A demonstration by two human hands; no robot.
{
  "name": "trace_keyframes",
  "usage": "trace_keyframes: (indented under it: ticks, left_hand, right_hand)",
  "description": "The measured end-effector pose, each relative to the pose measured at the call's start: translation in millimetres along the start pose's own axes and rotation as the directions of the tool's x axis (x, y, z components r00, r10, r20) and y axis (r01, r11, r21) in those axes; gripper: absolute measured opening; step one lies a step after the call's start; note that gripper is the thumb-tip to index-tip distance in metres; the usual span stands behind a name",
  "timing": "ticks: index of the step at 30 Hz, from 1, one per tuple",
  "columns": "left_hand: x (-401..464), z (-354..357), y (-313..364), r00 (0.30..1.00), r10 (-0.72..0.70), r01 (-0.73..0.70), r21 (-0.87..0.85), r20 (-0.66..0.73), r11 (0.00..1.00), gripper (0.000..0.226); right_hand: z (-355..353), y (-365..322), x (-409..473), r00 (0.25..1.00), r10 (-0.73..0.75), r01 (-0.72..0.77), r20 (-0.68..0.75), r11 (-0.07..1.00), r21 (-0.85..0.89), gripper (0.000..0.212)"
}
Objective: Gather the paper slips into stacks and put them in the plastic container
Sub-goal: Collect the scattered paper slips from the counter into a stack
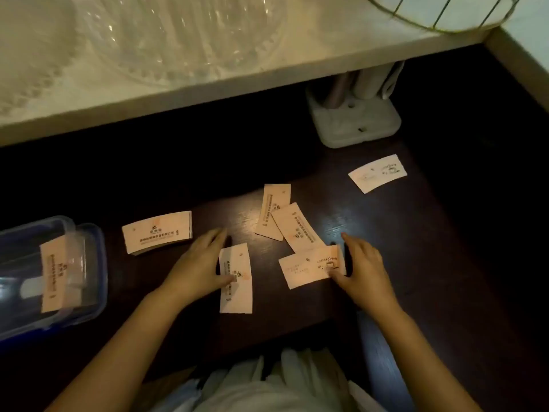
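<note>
While most of the paper slips lie loose on the dark worktop [401,263], one neat stack [157,231] already sits just left of the left hand [197,263], and one slip [55,276] looks to be inside the plastic container [89,310] at the far left edge. So the job's maybe partway, judging by the spread.

Both hands are flat and spread, not pinching anything. The left hand's thumb presses on an upright slip [236,281], and the right hand [361,269] rests its thumb on a slanted slip [309,270]. Two more overlapping slips [285,221] lie just beyond that one, and a lone slip [377,173] sits well apart at the far right.

These things look thin, light and bendy, probably a pain to lift off a smooth top. Sliding them together under flat fingers and then pinching the pile by its long edges seems the way to go; a single one may curl or skid.

The worktop is dark glossy wood with a glare patch, so slips should slide easily. Lighting is dim. A pale shelf [178,93] with a clear ribbed dish [178,34] overhangs the back, and a white stand [353,120] sits under it.
</note>
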State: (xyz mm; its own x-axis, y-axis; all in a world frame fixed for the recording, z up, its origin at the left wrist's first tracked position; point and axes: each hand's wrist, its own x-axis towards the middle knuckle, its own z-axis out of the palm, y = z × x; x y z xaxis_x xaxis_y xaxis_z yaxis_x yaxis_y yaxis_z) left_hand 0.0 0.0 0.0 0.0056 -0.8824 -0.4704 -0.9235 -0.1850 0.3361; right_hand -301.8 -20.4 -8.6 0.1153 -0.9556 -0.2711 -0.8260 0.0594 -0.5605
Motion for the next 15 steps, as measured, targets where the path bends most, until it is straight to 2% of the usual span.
trace_keyframes:
  ticks: [4,7,15]
  left_hand:
    - [11,6,0,0.997,0.068,-0.072,0.177,0.026,0.982,0.111]
    - [13,12,-5,0.994,0.112,-0.110,0.251,0.010,0.962,0.107]
    - [17,18,-9,0.997,0.034,-0.023,0.139,-0.076,0.990,0.084]
  right_hand:
    - [7,-3,6,0.985,-0.156,0.169,0.079,0.963,-0.209,0.083]
    - [15,-2,7,0.980,-0.184,0.199,0.078,0.930,-0.309,0.078]
    - [13,-3,11,0.990,-0.134,0.137,0.031,0.947,-0.290,0.064]
